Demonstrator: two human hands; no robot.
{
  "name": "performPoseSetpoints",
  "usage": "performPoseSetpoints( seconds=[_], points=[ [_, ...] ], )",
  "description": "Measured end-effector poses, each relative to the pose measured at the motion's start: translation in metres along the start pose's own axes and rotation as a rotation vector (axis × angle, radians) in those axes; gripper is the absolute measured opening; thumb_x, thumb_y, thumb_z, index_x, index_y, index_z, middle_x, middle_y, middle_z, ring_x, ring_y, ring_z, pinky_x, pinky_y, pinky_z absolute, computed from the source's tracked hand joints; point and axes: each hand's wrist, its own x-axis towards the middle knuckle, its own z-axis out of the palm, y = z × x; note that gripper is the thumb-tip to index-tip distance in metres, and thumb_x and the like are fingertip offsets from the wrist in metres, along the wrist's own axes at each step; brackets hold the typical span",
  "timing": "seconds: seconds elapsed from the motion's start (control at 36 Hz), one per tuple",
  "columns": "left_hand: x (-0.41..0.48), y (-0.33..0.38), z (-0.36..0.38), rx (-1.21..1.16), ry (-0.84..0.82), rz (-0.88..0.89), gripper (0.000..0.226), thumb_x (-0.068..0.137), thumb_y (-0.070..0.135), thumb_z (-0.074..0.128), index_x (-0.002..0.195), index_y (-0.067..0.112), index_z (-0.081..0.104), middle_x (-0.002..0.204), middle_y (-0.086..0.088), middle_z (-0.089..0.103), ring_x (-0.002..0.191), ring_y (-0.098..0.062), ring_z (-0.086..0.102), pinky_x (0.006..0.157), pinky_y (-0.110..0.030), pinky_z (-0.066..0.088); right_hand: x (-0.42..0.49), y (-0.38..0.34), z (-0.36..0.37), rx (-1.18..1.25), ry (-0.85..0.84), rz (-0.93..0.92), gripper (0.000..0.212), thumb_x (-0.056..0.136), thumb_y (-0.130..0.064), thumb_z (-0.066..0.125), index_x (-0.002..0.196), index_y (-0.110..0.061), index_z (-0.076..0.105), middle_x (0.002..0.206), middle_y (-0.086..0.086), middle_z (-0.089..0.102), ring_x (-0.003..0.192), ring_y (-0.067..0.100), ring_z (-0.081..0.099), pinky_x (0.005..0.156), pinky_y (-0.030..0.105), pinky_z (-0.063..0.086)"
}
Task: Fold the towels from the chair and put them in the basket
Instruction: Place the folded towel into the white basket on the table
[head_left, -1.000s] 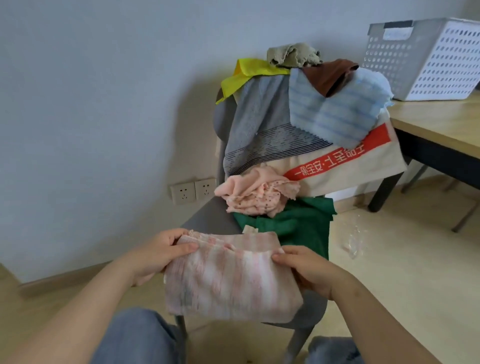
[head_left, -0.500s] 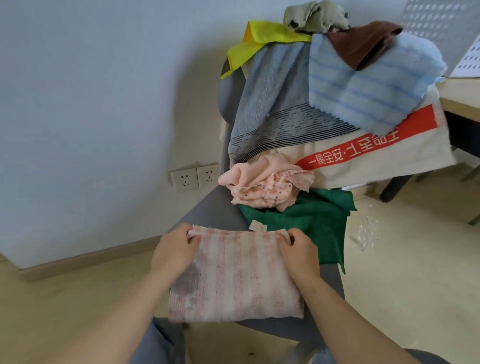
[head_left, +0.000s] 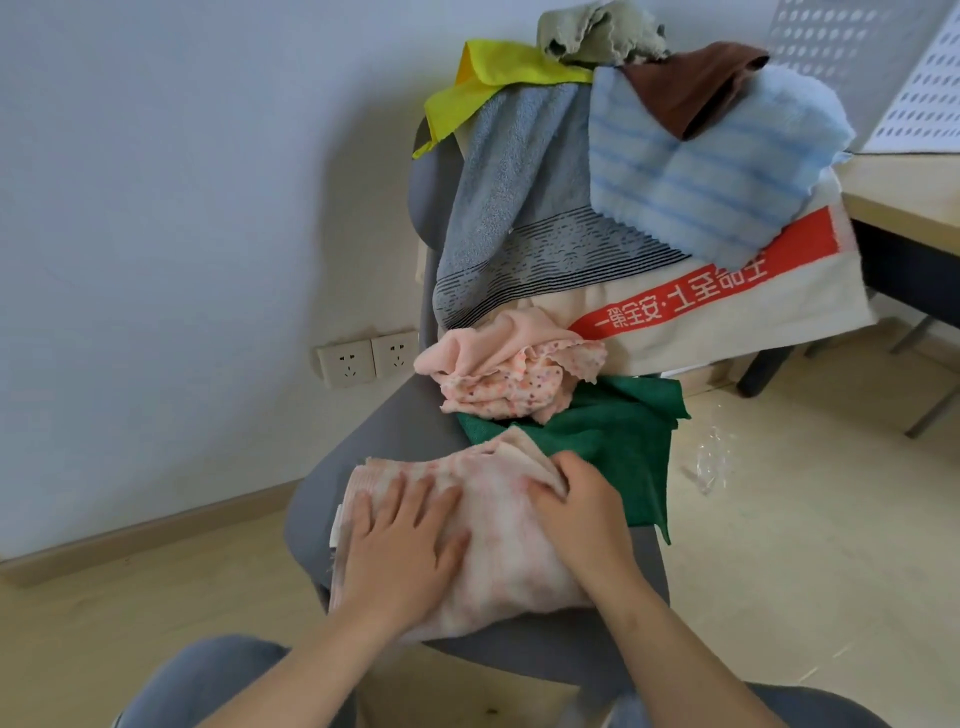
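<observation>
Two bare hands, the left hand (head_left: 400, 551) and the right hand (head_left: 576, 514), on bare forearms (head_left: 311, 670), uncovered down to the lower edge of the view. Fingers (head_left: 397, 493) slim and smooth; nails too blurred to judge. Wears trousers (head_left: 208, 686) of faded grey-blue cloth, denim by the look, seen only in two patches along the lower edge, one at the left, one toward the right corner. Cloth plain and unpatterned, softly creased, a shade darker in the folds.

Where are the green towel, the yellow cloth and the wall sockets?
green towel (head_left: 618, 431), head view, its flat middle.
yellow cloth (head_left: 498, 67), head view, its upper fold.
wall sockets (head_left: 347, 362), head view, the left plate.
</observation>
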Motion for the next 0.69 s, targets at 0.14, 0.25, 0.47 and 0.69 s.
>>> performPoseSetpoints(
  seconds=[0.14, 0.25, 0.47, 0.69],
  points=[
    [0.025, 0.018, -0.003, 0.014, -0.015, -0.058, 0.051, 0.095, 0.053, 0.014, 0.145, 0.041, 0.014, 0.158, 0.006, 0.003, 0.145, -0.021, -0.006, 0.114, -0.047, -0.009, 0.017, 0.005, -0.016, -0.044, -0.075, 0.217, 0.042, 0.087, -0.04, 0.056, 0.124, -0.025, 0.044, 0.117, -0.001, 0.056, 0.104, 0.02, 0.055, 0.079, 0.032, 0.042],
    [0.04, 0.029, -0.004, -0.014, -0.01, -0.089, 0.051, 0.096, 0.052, 0.017, 0.145, 0.04, 0.015, 0.158, 0.004, 0.006, 0.145, -0.023, -0.005, 0.114, -0.048, -0.009, 0.003, 0.016, -0.018, -0.187, -0.211, 0.352, 0.087, 0.073, -0.042, 0.065, 0.144, -0.026, 0.015, 0.118, -0.003, 0.05, 0.103, 0.021, 0.051, 0.078, 0.034, 0.042],
    [0.026, 0.037, -0.007, -0.073, 0.33, 0.117, 0.031, 0.091, 0.036, 0.048, 0.12, 0.03, 0.056, 0.119, 0.001, 0.054, 0.113, -0.024, 0.049, 0.094, -0.036, 0.036, -0.002, 0.036, -0.03, 0.036, -0.055, 0.441, 0.022, 0.072, -0.019, 0.061, 0.087, -0.005, 0.056, 0.083, 0.008, 0.06, 0.068, 0.019, 0.05, 0.062, 0.031, 0.04],
    [0.022, 0.022, -0.002, -0.101, -0.101, 0.152, 0.054, 0.093, 0.049, 0.037, 0.144, 0.036, 0.024, 0.154, 0.007, 0.019, 0.143, -0.014, 0.01, 0.115, -0.033, 0.003, -0.004, 0.02, -0.022, 0.088, 0.143, 0.307, 0.021, 0.074, -0.016, 0.062, 0.068, -0.016, 0.041, 0.064, -0.005, 0.043, 0.057, 0.012, 0.039, 0.05, 0.026, 0.028]
  ],
)
